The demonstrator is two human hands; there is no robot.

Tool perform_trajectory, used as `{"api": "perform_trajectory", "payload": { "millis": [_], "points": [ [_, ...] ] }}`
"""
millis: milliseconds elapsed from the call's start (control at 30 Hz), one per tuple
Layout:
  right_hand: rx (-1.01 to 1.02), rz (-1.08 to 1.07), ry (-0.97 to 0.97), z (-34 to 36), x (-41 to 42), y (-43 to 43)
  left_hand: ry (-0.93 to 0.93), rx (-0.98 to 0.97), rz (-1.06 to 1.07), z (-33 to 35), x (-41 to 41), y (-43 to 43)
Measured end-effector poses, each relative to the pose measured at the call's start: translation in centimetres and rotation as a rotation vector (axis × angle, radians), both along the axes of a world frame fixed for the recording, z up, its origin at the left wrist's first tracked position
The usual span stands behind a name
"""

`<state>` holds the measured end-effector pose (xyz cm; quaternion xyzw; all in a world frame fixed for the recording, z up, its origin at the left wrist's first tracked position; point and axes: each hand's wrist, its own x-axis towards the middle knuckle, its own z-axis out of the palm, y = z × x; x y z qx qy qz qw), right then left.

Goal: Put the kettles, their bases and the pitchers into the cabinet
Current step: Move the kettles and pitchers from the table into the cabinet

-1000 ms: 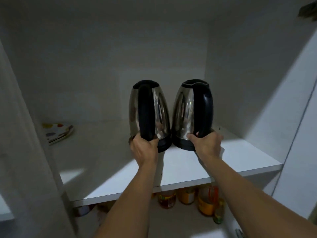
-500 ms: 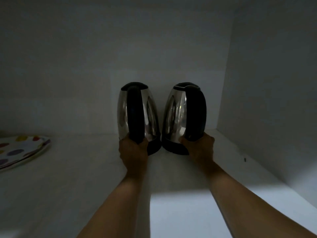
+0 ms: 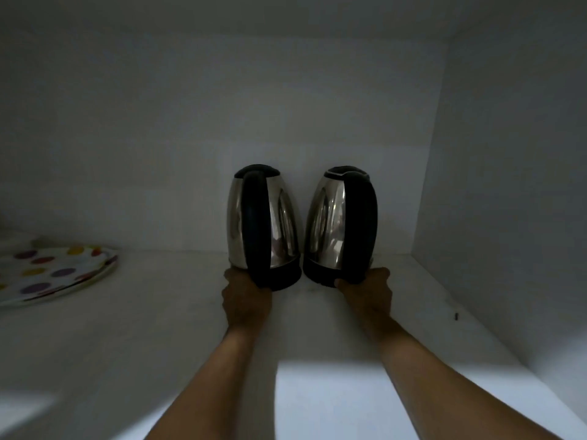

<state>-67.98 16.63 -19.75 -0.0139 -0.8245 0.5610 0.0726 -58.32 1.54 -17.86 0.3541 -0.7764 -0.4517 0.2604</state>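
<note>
so this was the kettle part of the job, caught right at the set-down. both steel kettles were deep inside the cabinet (image 3: 495, 192), standing upright on the white shelf (image 3: 165, 331) close to the back wall, just beside each other with a thin gap between them, black handles facing the camera. the left hand (image 3: 246, 300) was wrapped around the bottom of the handle of the left kettle (image 3: 263, 227), and the right hand (image 3: 368, 292) was gripping low on the handle of the right kettle (image 3: 341, 225), fingers curled under it. hands were apart, one kettle each.

both looked like they were already sitting on the shelf, though it was dim in there and i couldn't swear the bottoms were fully down. my read: placing was basically done, and the next move just needed both grips to let go cleanly and the arms to back straight out without nudging either kettle into the other. the bases and pitchers weren't anywhere in view, so i'd guess those were yet to go in.

there was plenty of bare shelf to the left, with only a polka dot plate (image 3: 57, 274) lying well apart at the far left.

as for brands or labels, nothing readable. no logo or writing showed on the kettles, just reflections on the steel.
</note>
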Motion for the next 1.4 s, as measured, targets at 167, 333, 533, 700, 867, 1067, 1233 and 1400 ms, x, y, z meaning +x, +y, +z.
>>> {"api": "perform_trajectory", "payload": {
  "millis": [167, 333, 533, 700, 867, 1067, 1233, 1400],
  "points": [
    [0.056, 0.092, 0.026, 0.5, 8.0, 0.5, -0.054, -0.131, -0.056, -0.3, 8.9, 1.5],
    [0.042, 0.147, 0.181, 1.2, 22.5, -0.9, -0.016, -0.185, 0.087, 0.2, 23.9, 2.8],
    [0.100, 0.546, 0.172, 0.6, 45.7, -6.4, -0.090, -0.213, 0.419, -0.1, 50.8, 0.6],
    [0.069, 0.969, 0.210, 1.6, 66.3, -12.2, -0.157, -0.197, 0.839, 1.1, 74.3, -0.1],
    [0.078, 1.346, 0.192, -0.7, 85.0, -14.1, -0.272, -0.162, 1.188, -0.8, 92.0, 2.5],
    [0.207, 1.614, 0.188, -4.2, 99.5, -16.0, -0.294, -0.065, 1.423, -5.2, 104.2, 3.9],
    [0.305, 1.767, 0.051, -8.1, 108.0, -19.3, -0.287, 0.110, 1.586, -9.6, 111.6, 2.7],
    [0.373, 1.879, -0.176, -12.6, 116.7, -24.4, -0.240, 0.292, 1.698, -14.3, 117.7, -1.1]
  ]
}}
